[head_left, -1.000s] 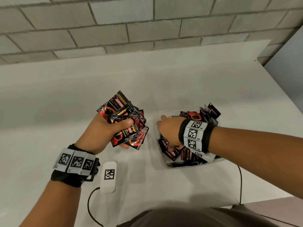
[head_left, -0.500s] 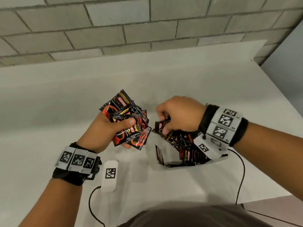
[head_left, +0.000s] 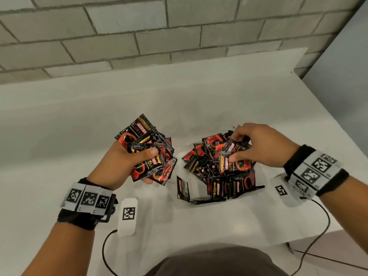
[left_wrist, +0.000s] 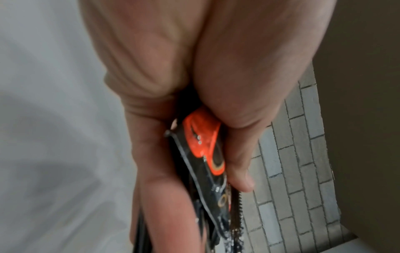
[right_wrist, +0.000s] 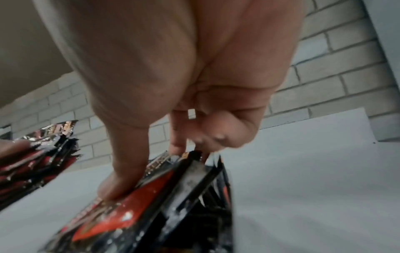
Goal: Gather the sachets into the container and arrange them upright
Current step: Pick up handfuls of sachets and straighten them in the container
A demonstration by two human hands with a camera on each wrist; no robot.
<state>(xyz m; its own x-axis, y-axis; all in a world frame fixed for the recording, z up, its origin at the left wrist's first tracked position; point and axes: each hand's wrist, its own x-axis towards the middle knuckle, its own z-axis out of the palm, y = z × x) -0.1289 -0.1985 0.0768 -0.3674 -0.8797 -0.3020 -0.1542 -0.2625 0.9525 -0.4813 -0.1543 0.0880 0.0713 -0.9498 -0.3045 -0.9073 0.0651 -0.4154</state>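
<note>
My left hand [head_left: 127,166] grips a fanned stack of black-and-red sachets [head_left: 149,150] above the white table, thumb pressed across the front one; the left wrist view shows the stack [left_wrist: 205,159] edge-on between thumb and fingers. To its right a clear container [head_left: 260,176] holds several sachets [head_left: 219,176], some upright, some leaning. My right hand [head_left: 256,144] is over it, thumb and fingers pinching a small bunch of sachets [head_left: 233,156] at the top of the pile. In the right wrist view the thumb [right_wrist: 123,172] presses on a red sachet [right_wrist: 134,210].
The white table [head_left: 79,126] runs back to a grey brick wall [head_left: 139,36]; its right edge [head_left: 328,126] and front right corner lie close to the container. A white tagged device [head_left: 128,216] with a black cable lies near my left wrist. Another cable trails off the table's front right.
My right hand rose out of the container, came towards the left hand's stack, then moved back right over the pile, now pinching sachets at its top. The left hand stayed almost still.
</note>
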